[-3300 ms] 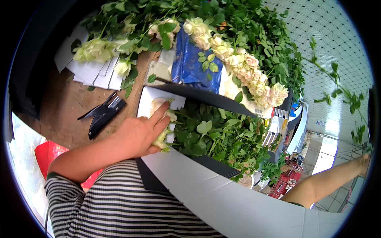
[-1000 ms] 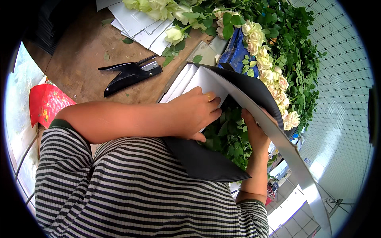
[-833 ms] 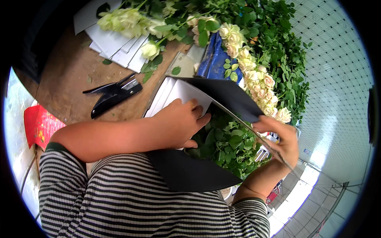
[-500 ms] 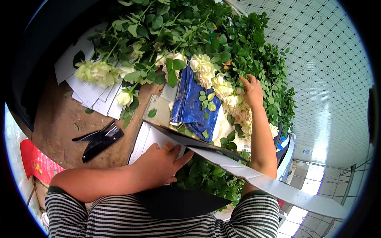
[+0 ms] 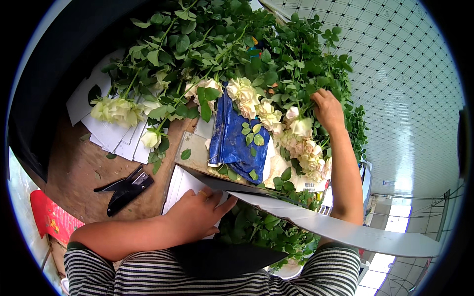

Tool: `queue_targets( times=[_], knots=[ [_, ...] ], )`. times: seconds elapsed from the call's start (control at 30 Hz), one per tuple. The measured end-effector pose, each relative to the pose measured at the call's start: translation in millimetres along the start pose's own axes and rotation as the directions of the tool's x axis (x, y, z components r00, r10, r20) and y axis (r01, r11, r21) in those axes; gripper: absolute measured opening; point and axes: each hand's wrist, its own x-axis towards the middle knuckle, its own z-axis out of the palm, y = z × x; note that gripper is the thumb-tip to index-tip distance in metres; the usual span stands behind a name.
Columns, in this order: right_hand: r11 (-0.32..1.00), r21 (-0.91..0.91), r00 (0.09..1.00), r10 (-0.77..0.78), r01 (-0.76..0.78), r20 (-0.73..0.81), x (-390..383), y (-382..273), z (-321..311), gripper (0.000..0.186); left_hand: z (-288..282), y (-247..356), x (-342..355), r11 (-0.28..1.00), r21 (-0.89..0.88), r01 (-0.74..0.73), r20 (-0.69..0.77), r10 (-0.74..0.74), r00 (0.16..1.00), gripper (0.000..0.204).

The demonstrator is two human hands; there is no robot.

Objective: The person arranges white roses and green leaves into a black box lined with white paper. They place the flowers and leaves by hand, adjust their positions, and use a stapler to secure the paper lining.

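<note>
My left hand (image 5: pixel 195 212) lies flat over a stack of white sheets (image 5: pixel 178 186) at the front edge of the table. Its index finger reaches to the end of a long white cardboard strip (image 5: pixel 316 220), and nothing is gripped. Farther right, my right hand (image 5: pixel 330 111) pinches among the green leaves, closed on a rose by its stem; the stem itself is mostly hidden. A pale rose head (image 5: pixel 300 127) shows just left of these fingers. Below it lies a row of cream and pinkish roses (image 5: pixel 302 148).
A black stapler (image 5: pixel 127 189) rests on the wooden table (image 5: pixel 79 167). White papers (image 5: pixel 111 133) lie under roses at left. A blue plastic sheet (image 5: pixel 237 140) sits mid-table, with heaped leafy stems (image 5: pixel 217 44) behind. More foliage (image 5: pixel 266 229) fills a white bucket (image 5: pixel 287 270) below.
My right hand has moved a little right, its fingers drawing together in the leaves. A pale rose head shows beside it now. My left hand stays on the sheets, and the view has shifted slightly.
</note>
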Motion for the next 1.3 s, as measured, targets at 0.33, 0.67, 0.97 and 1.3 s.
queue_targets(
  times=[0.33, 0.67, 0.97, 1.3],
  knots=[
    [0.885, -0.148, 0.894, 0.422, -0.442, -0.149, -92, 20, -110, 0.028, -21, -11, 5, 0.978, -0.206, 0.043, -0.03, -0.05, 0.998, 0.085],
    [0.852, -0.039, 0.736, 0.426, -0.522, -0.526, -249, -21, -201, 0.059, -18, -29, 20, 0.71, -0.69, 0.139, 0.056, -0.14, 0.989, 0.068],
    [0.986, 0.112, 0.989, 0.13, -0.122, -0.066, -225, -166, -239, 0.062, -30, -31, 12, 0.589, -0.74, 0.324, 0.279, -0.17, 0.945, 0.076],
    [0.754, 0.623, 0.917, -0.372, 0.208, 0.145, -174, -264, -86, 0.055, -31, -24, -11, 0.703, -0.688, 0.18, 0.221, -0.032, 0.975, 0.061]
  ],
)
